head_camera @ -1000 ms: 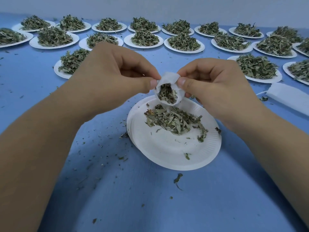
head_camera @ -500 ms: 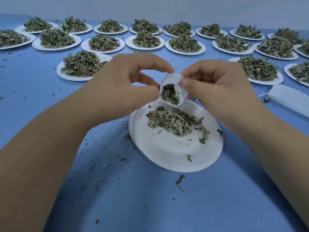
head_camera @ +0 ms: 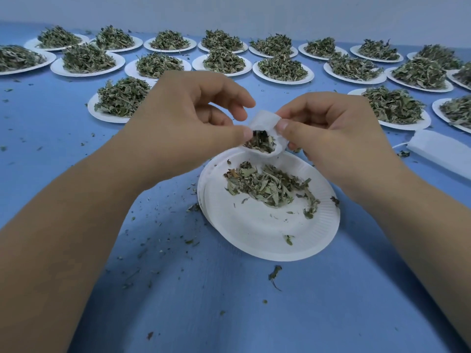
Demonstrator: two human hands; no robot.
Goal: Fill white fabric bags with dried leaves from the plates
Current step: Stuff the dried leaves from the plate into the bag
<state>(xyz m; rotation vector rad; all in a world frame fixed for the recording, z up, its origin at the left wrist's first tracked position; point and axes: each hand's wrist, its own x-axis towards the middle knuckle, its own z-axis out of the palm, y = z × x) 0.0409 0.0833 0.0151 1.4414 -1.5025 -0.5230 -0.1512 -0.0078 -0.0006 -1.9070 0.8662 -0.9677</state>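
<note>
Head view. White fabric bag [head_camera: 265, 121]: mouth open, part-filled with leaves, held over the near paper plate [head_camera: 254, 233]. Right hand [head_camera: 328, 133] pinches its right rim. Left hand [head_camera: 183, 128] grips the left rim, forefinger lifted. Dried leaves [head_camera: 265, 187] on the plate. Heaped plates [head_camera: 283, 70] behind, on the blue table [head_camera: 229, 314].

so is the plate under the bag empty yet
No, the near plate holds a loose heap of dried leaves below the white bag.
</note>
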